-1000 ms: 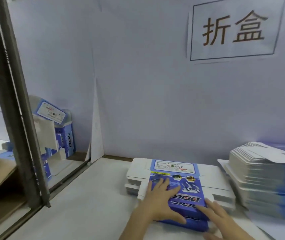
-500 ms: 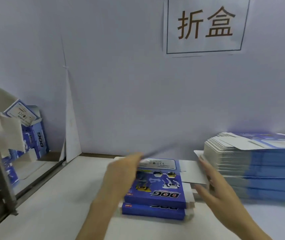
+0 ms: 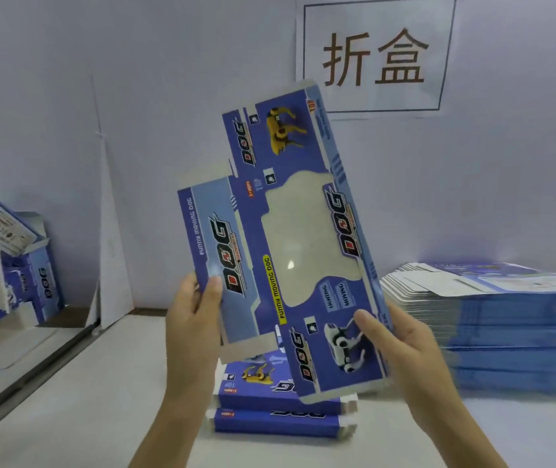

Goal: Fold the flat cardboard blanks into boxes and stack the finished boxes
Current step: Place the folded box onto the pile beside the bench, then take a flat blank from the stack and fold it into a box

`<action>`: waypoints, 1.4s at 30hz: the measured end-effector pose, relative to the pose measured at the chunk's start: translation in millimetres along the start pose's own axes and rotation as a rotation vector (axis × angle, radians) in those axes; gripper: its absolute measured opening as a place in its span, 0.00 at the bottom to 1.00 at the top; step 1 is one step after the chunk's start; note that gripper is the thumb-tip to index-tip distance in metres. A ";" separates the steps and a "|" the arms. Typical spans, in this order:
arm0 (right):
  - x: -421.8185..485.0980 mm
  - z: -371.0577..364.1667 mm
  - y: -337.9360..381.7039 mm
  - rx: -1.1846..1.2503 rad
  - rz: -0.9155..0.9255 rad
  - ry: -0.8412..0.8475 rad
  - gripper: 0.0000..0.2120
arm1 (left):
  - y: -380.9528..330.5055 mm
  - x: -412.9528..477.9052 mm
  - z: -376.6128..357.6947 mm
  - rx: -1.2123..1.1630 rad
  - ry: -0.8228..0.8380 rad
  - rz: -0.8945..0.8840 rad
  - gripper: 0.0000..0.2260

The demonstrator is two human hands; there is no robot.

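A pale wall [image 3: 168, 96] with one printed sign [image 3: 379, 55] backs a white table [image 3: 94, 407]. Above the table, in mid-air, both hands hold a single flat blank [image 3: 280, 238]. Its printed face is toward the camera and it is tilted, its long side running up toward the sign. The left hand [image 3: 192, 319] pinches the lower edge of the left panel, thumb on the print and fingers behind. The right hand [image 3: 401, 336] pinches the lower right edge the same way, thumb beside the white dog picture.

The blank is not yet opened or squared, so I judge this to be the very start of folding one box: lifted clear and held to check its orientation. The next move likely calls for bending the panels along their scores until the body squares up, then tucking the end flaps. The window in the middle panel would want a light touch.

Counted:
- **In the hands:** two hands, one blank between them.
- **Directly below:** a small pile [image 3: 280, 410] of like printed pieces, with at least two layers showing and the exact number unclear.
- **At the right:** a tall stack [image 3: 493, 325] of blanks, too many and too blurred to count.
- **At the far left:** folded boxes [image 3: 33, 265], one open-topped box plain to see and the rest partly hidden.
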State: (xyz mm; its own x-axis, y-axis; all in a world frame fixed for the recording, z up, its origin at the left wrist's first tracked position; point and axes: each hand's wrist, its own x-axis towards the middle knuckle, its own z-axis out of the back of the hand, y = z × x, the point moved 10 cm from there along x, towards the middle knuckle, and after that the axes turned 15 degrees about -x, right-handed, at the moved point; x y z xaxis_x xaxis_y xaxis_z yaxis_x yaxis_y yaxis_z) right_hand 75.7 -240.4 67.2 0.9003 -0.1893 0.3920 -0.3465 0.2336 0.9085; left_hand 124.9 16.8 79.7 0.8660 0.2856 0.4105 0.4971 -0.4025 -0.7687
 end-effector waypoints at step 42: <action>-13.9 19.3 26.3 -0.444 0.252 -0.152 0.37 | 35.6 -31.0 -53.6 0.239 0.452 0.186 0.36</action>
State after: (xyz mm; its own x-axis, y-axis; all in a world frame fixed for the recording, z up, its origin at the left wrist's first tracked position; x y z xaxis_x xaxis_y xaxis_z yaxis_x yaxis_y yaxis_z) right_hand 49.0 -250.0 88.5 0.7439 -0.2031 0.6367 -0.3728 0.6647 0.6475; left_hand 118.7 -53.0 65.9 0.9014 -0.1953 0.3864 0.3525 -0.1870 -0.9169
